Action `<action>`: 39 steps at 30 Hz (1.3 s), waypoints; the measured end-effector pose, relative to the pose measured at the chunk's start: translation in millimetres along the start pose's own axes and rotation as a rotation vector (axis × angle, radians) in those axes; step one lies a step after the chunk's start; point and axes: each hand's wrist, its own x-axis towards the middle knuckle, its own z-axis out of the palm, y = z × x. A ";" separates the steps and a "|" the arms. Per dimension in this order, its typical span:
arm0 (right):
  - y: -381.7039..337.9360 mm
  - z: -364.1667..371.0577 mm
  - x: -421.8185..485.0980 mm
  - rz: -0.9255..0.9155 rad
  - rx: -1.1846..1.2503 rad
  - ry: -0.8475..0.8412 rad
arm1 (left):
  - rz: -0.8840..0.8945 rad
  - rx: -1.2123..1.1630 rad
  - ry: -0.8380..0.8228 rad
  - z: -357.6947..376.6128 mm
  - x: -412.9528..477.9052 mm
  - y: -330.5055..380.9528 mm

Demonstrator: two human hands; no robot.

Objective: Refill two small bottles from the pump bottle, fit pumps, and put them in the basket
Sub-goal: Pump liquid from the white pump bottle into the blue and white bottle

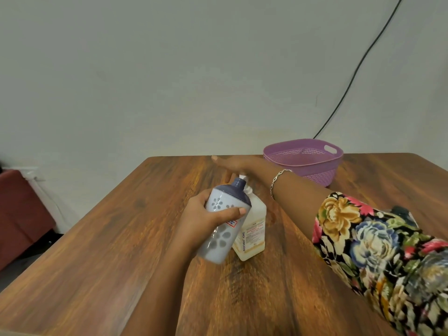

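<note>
Small floral bottle (221, 235) above the worktop (116, 243), base blurred, long axis tilted, dark neck pointing up and right at the spout, left hand (202, 220) fingers curled round it, pump bottle (253, 235) upright just behind, pump head mostly hidden under the right hand (238, 163), fingers flat and straight, purple basket (315, 177) beyond.

One small bottle (219, 229), one pump bottle (253, 229), one purple basket (315, 177), one wooden table (121, 238), two hands, left hand (206, 221), right hand (238, 163), one bracelet (278, 178), one floral sleeve (375, 251), one black cable (358, 69)
</note>
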 end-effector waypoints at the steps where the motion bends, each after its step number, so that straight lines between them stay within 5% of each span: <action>1: 2.4 1.8 2.8 0.007 -0.001 0.011 | -0.001 0.003 -0.002 0.3 0.3 -0.4; 19: 11.5 13.2 11.6 -0.007 -0.124 0.140 | -0.036 -0.009 -0.040 0.6 -3.0 -1.0; 29: 2.2 1.4 4.9 -0.044 -0.006 0.061 | -0.037 -0.024 -0.045 -1.3 -1.4 6.1; 35: 11.0 16.9 20.7 0.048 -0.244 0.156 | -0.051 -0.004 -0.037 -2.9 -4.7 0.2; 39: 8.5 12.6 17.0 0.005 -0.187 0.146 | -0.044 0.004 -0.035 -4.4 -6.2 2.6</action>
